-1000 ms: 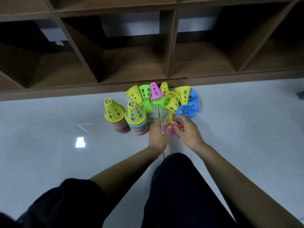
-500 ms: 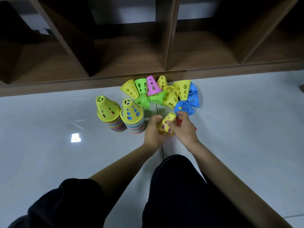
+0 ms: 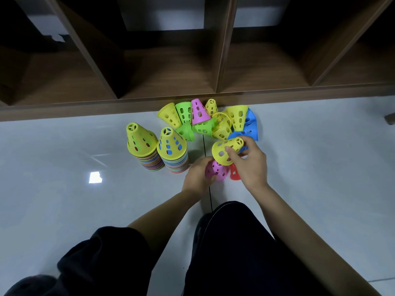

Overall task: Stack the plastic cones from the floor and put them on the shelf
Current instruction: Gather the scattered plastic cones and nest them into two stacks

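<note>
1. The right hand (image 3: 252, 167) grips a yellow cone (image 3: 224, 151): the thumb lies across its side and the curled fingers hold it near the narrow end.
2. That cone is off the floor (image 3: 310, 171) and tilted, with its narrow end up and to the right and its wide mouth down and to the left.
3. The left hand (image 3: 197, 178) curls its fingers round a pink cone (image 3: 218, 170), which sits just under the yellow cone's mouth; the two touch or nearly touch, and which cannot be told.
4. A red cone (image 3: 234, 173) lies just right of the pink one, partly hidden by the right hand.
5. Two upright stacks stand on the floor to the left, touching each other: the left stack (image 3: 141, 146) and the right stack (image 3: 172, 151), each topped by a yellow cone.
6. A pile (image 3: 203, 127) of loose yellow, green, pink and blue cones lies tumbled against the foot of the shelf (image 3: 85, 107), just beyond the hands.
</note>
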